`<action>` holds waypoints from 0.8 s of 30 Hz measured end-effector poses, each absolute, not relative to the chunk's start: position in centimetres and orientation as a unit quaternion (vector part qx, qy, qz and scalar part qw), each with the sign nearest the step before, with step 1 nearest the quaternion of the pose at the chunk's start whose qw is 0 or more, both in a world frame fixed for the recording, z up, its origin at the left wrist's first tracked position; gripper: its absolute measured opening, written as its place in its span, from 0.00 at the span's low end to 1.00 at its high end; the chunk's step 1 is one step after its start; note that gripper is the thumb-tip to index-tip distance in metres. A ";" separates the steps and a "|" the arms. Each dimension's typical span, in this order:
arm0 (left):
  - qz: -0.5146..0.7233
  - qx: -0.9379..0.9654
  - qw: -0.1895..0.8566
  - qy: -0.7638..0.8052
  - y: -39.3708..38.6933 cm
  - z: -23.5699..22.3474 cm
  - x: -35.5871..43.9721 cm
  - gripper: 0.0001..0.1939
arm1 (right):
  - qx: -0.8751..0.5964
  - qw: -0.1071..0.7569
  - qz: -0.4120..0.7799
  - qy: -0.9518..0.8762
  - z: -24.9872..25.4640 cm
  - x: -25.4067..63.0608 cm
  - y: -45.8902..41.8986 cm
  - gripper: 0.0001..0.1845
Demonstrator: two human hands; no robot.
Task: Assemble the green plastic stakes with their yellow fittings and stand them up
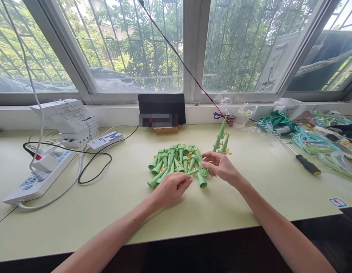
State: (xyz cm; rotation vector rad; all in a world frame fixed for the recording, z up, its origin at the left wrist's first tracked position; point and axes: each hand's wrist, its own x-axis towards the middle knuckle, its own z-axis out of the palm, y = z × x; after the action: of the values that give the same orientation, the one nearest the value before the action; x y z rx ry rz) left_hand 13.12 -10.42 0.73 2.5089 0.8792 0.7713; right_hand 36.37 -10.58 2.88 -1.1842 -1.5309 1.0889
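Note:
A heap of green plastic plant watering spikes (172, 155) lies on the table, with small yellow valve pieces scattered among them. At the near side of the heap, my left hand (174, 186) is closed, and a thin green spike (193, 172) sticks out from its fingertips to the right. My right hand (222, 168) is at the heap's right edge, its thumb and fingers apart, close to a green spike cap (204, 172); whether they touch is unclear. Just beyond it stand stacked green spikes (220, 135), tips up, with yellow valves on their sides.
On the left are a white power strip (41, 180), looping cables and stacked white boxes (69, 121). A dark tablet (161, 108) leans near the window. To the right lie a screwdriver (308, 163), teal tubing (312, 140) and plastic bags.

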 end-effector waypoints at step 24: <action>0.299 0.760 0.440 0.372 -10.8 1.7 13.4 0.22 | -0.358 0.443 0.479 -0.668 1.2 34.0 -11.1 0.14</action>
State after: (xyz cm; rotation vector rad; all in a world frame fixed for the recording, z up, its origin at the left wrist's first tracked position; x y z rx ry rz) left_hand 13.36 -10.84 1.73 1.8880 0.9240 0.7434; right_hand 33.95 -11.08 1.24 -0.8871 -1.6556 1.1885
